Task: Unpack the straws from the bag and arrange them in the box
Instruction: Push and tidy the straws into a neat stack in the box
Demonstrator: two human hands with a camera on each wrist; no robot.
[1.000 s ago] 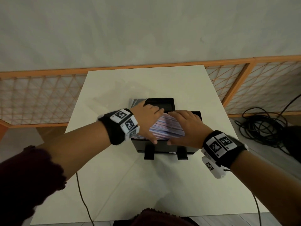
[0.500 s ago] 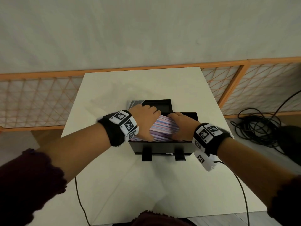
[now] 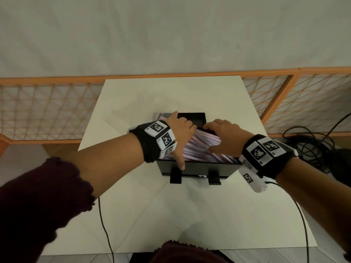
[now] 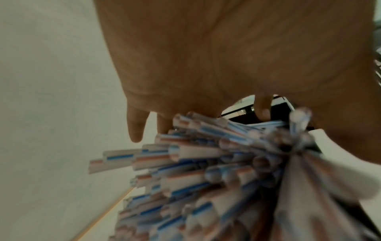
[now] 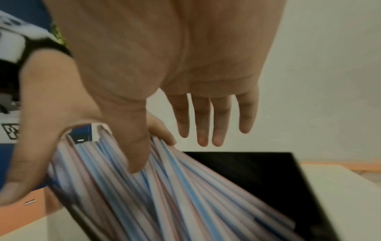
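A black box (image 3: pixel 197 168) sits mid-table and holds a slanted bundle of blue- and red-striped straws (image 3: pixel 201 145). My left hand (image 3: pixel 182 133) grips the bundle's left end, thumb hanging over the box's front wall and fingers curled across the top. The left wrist view shows the straws' open ends (image 4: pixel 195 171) under the palm. My right hand (image 3: pixel 226 137) hovers over the right part with fingers straight. Only its thumb (image 5: pixel 134 154) touches the straws (image 5: pixel 185 195). A clear bag (image 3: pixel 161 117) peeks out behind the box's back left corner.
The white table (image 3: pixel 171 215) stands against an orange lattice fence (image 3: pixel 47 111). Black cables (image 3: pixel 313 147) coil on the floor to the right. Two black clips (image 3: pixel 175 176) stick out from the box's front. Thin wires run from both wristbands across the table.
My right hand has lifted off the straws and shifted right, leaving only the thumb on them. My left thumb has slid down over the box's front wall.
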